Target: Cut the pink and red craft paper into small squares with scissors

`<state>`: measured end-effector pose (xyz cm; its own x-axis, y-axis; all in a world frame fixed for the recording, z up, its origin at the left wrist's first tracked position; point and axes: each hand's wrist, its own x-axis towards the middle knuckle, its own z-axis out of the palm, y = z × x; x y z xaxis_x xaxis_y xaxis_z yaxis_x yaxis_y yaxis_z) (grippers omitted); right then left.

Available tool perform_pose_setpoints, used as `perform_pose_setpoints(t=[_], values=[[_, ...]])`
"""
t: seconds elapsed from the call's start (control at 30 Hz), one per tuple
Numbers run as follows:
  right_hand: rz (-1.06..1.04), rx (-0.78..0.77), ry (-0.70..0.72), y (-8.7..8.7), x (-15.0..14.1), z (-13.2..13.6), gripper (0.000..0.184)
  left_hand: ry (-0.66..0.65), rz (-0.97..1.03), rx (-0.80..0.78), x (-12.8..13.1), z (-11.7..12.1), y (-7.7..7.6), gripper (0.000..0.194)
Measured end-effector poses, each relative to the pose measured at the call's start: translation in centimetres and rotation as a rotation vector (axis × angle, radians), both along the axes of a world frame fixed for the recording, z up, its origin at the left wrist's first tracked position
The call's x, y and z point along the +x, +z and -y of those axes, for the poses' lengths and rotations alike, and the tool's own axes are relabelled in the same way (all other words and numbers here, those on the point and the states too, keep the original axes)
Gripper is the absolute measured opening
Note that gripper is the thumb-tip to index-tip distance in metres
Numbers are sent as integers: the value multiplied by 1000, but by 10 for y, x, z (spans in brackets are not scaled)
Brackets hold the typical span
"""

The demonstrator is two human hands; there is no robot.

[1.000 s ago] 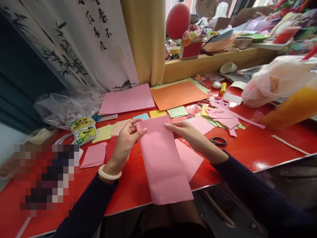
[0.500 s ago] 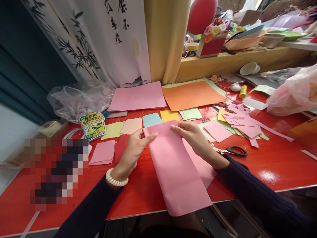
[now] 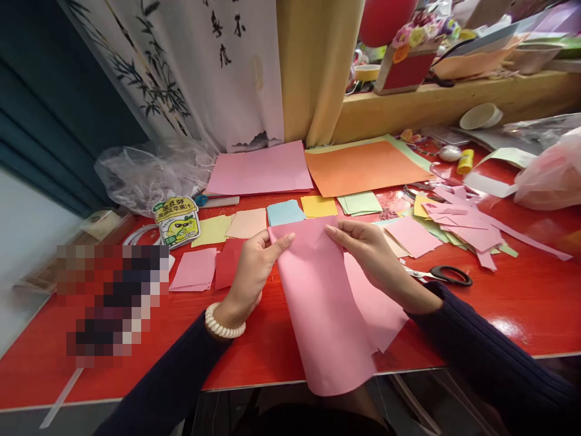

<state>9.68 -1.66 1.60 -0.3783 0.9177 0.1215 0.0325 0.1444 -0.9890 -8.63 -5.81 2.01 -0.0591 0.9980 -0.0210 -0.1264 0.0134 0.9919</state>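
I am holding the long pink sheet (image 3: 322, 309) by its top edge, up in front of me, its lower end hanging past the near edge of the red counter (image 3: 263, 357). My left hand (image 3: 252, 269) is pinching the top left corner, thumb in front, and my right hand (image 3: 376, 251) is pinching the top edge further right. The hands are staying a little apart, as they were a moment ago.

What is changing is the sheet's shape: earlier its lower right corner was sticking out sharply, and now the lower end is bowing into a rounded curve. My view is shifting as well, so the balloon (image 3: 388, 18) is now being cut off at the top of what I am seeing, and more of the scissors (image 3: 449, 275) is showing than at first, just beside my right sleeve.

Another pink sheet (image 3: 372, 297) is lying partly behind the one I am holding. The blue squares (image 3: 285, 212) and yellow squares (image 3: 318, 206) are resting beyond my hands, and the pink scraps (image 3: 472, 224) are lying in a heap to the right.
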Motion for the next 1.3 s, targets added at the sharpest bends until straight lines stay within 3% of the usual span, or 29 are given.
perform_pose_setpoints(t=[0.17, 0.3, 0.4, 0.53, 0.67, 0.9, 1.3], values=[[-16, -2, -11, 3, 0, 2, 32, 46, -1, -31, 1, 1, 1, 24], [-79, -34, -30, 8, 0, 4, 27, 57, 48, -25, 5, 7, 13, 27], [-170, -78, -57, 22, 0, 10, 24, 76, 83, -32, 8, 13, 28, 26], [-242, -277, -3, 44, 0, 18, 20, 44, 98, -103, 6, 21, 40, 24], [-133, -335, 40, 40, -1, 16, 25, -8, 3, -150, 1, 19, 32, 30], [102, -170, -44, 22, -2, 11, 40, -25, -95, -157, 0, 12, 18, 43], [103, -169, 20, 22, 3, 12, 34, -34, -159, -188, 1, 10, 12, 47]])
